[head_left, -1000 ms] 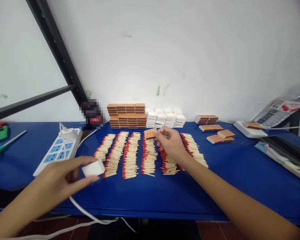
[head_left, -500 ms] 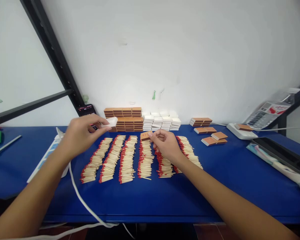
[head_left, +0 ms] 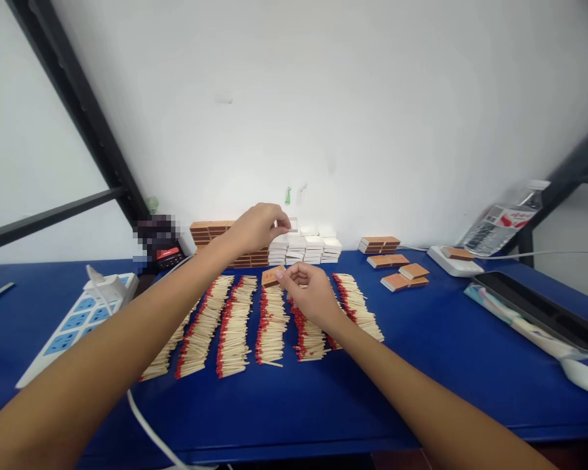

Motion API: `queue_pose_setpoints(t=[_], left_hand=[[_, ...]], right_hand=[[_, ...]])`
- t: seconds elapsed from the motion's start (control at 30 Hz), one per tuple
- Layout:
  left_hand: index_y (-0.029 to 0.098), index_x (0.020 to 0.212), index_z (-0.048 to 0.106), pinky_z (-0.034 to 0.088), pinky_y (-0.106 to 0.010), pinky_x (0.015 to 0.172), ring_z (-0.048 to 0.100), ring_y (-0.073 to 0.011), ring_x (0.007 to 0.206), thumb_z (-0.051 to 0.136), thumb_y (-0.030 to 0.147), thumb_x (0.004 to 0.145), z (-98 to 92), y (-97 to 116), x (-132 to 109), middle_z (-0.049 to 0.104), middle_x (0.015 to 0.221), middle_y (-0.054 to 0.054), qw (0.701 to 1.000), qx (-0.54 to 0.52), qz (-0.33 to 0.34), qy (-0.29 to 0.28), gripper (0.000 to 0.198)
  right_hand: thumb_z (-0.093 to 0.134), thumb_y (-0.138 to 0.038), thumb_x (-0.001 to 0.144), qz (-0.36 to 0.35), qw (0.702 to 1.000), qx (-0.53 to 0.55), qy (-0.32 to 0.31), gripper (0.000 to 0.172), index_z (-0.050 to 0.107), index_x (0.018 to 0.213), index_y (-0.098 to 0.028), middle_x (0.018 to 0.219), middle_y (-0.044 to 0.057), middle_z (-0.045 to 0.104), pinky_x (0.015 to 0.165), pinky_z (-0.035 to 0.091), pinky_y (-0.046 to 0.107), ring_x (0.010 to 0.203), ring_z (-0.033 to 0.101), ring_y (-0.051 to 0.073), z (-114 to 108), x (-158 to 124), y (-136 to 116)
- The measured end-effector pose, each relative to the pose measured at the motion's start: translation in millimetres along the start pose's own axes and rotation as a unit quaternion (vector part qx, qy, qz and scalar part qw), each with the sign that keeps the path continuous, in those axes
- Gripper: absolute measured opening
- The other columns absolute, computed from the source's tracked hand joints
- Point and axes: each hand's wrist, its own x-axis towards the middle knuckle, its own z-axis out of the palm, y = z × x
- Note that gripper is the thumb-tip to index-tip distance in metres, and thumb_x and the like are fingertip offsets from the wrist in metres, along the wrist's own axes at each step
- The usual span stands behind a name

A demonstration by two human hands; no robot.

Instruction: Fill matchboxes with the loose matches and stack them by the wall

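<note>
My left hand [head_left: 262,225] reaches across to the back of the blue table, its fingers closed at a white matchbox tray [head_left: 294,224] above the stacked white trays [head_left: 313,248]. Its forearm hides part of the match rows and the brown matchbox stack [head_left: 210,230]. Between the thumb and fingers of my right hand [head_left: 311,294] is an orange-brown matchbox [head_left: 270,277], held over the top of a middle row of red-tipped matches [head_left: 271,326]. More rows of matches [head_left: 235,326] lie side by side beneath and around both hands.
At the right lie several matchboxes [head_left: 396,281], a white plug box [head_left: 451,262], a tilted water bottle [head_left: 502,225] and a black case [head_left: 539,310]. On the left sit a power strip [head_left: 73,326] with a white cable [head_left: 151,431] and a blurred dark device [head_left: 159,241].
My left hand has moved right with the white tray, from beside the brown stack to the white trays. My right hand keeps holding the matchbox. The view has shifted slightly.
</note>
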Motion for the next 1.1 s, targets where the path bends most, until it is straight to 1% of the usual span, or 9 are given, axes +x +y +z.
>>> queue_pose_setpoints(t=[0.1, 0.2, 0.4, 0.57, 0.8, 0.93, 1.0, 1.03, 1.1], left_hand=[[0.017, 0.097, 0.082, 0.055, -0.037, 0.082, 0.071, -0.0221, 0.086, 0.065, 0.021, 0.094, 22.5, 2.0, 21.2, 0.081, 0.099, -0.010, 1.000, -0.001, 0.007, -0.022, 0.019], [0.018, 0.094, 0.083, 0.055, -0.036, 0.079, 0.071, -0.0212, 0.082, 0.067, 0.020, 0.092, 38.7, 2.8, 31.0, 0.082, 0.097, -0.009, 0.999, 0.002, 0.005, -0.038, 0.017], [0.018, 0.094, 0.083, 0.054, -0.034, 0.077, 0.072, -0.0213, 0.082, 0.068, 0.020, 0.091, 50.1, -3.7, 36.0, 0.082, 0.098, -0.010, 0.999, 0.005, -0.001, -0.044, 0.015], [0.018, 0.109, 0.080, 0.051, -0.031, 0.071, 0.071, -0.0194, 0.076, 0.070, 0.020, 0.090, 50.2, -11.0, 36.5, 0.082, 0.094, -0.009, 0.999, 0.002, -0.010, -0.035, 0.022], [0.019, 0.097, 0.079, 0.050, -0.031, 0.071, 0.069, -0.0185, 0.076, 0.071, 0.030, 0.090, 44.9, -9.3, 26.9, 0.081, 0.096, -0.008, 1.000, 0.021, -0.005, -0.020, 0.016], [0.019, 0.101, 0.078, 0.050, -0.033, 0.074, 0.067, -0.0177, 0.074, 0.060, 0.035, 0.098, 27.8, 2.0, 6.2, 0.079, 0.097, -0.008, 0.999, 0.036, -0.007, 0.001, 0.025], [0.019, 0.106, 0.078, 0.051, -0.035, 0.077, 0.068, -0.0191, 0.076, 0.061, 0.041, 0.097, 18.5, 9.5, -10.2, 0.079, 0.097, -0.008, 0.999, 0.040, -0.007, 0.013, 0.029], [0.018, 0.110, 0.078, 0.052, -0.036, 0.079, 0.070, -0.0213, 0.081, 0.064, 0.046, 0.096, 14.8, 13.0, -19.3, 0.079, 0.100, -0.008, 0.999, 0.042, -0.003, 0.018, 0.034], [0.018, 0.120, 0.075, 0.054, -0.040, 0.087, 0.072, -0.0265, 0.098, 0.065, 0.056, 0.095, 9.7, 18.3, -37.1, 0.079, 0.112, -0.011, 0.999, 0.041, 0.011, -0.006, 0.047]], right_hand=[[0.073, -0.061, 0.089, -0.019, 1.000, -0.001, 0.010, 0.043, 0.062, 0.076, -0.022, 0.066, 0.000, 0.062, 0.057, 0.042, 0.029, 0.059, 0.053, 0.015, -0.2, 1.4, -1.4], [0.072, -0.057, 0.090, -0.023, 1.000, 0.002, 0.009, 0.039, 0.062, 0.075, -0.022, 0.068, 0.000, 0.061, 0.058, 0.041, 0.029, 0.061, 0.051, 0.015, 0.0, 1.7, -2.4], [0.072, -0.054, 0.089, -0.022, 1.000, 0.004, 0.007, 0.036, 0.060, 0.075, -0.023, 0.070, 0.000, 0.062, 0.060, 0.042, 0.029, 0.063, 0.053, 0.015, 1.8, 1.3, -3.8], [0.073, -0.055, 0.089, -0.026, 0.999, 0.002, 0.024, 0.038, 0.061, 0.074, -0.022, 0.071, 0.000, 0.064, 0.061, 0.043, 0.029, 0.064, 0.054, 0.015, 1.3, 4.2, -2.5], [0.070, -0.055, 0.091, -0.027, 0.997, -0.031, 0.060, 0.037, 0.062, 0.074, -0.023, 0.070, 0.000, 0.065, 0.063, 0.045, 0.030, 0.065, 0.057, 0.016, -5.4, 7.8, 0.2], [0.069, -0.062, 0.090, -0.015, 0.995, -0.020, 0.101, 0.043, 0.060, 0.074, -0.023, 0.071, 0.001, 0.065, 0.060, 0.047, 0.029, 0.065, 0.058, 0.017, -7.7, 11.7, 5.7], [0.069, -0.067, 0.088, 0.000, 0.993, 0.006, 0.117, 0.046, 0.060, 0.076, -0.023, 0.072, 0.002, 0.066, 0.056, 0.048, 0.028, 0.063, 0.060, 0.017, -8.5, 13.3, 5.8], [0.069, -0.069, 0.087, 0.009, 0.993, 0.022, 0.117, 0.048, 0.060, 0.077, -0.023, 0.072, 0.002, 0.067, 0.054, 0.048, 0.028, 0.061, 0.060, 0.017, -8.9, 13.8, 5.1], [0.071, -0.071, 0.084, 0.021, 0.993, 0.052, 0.106, 0.050, 0.060, 0.078, -0.023, 0.070, 0.002, 0.066, 0.050, 0.047, 0.028, 0.058, 0.059, 0.016, -9.0, 13.5, 2.7]])
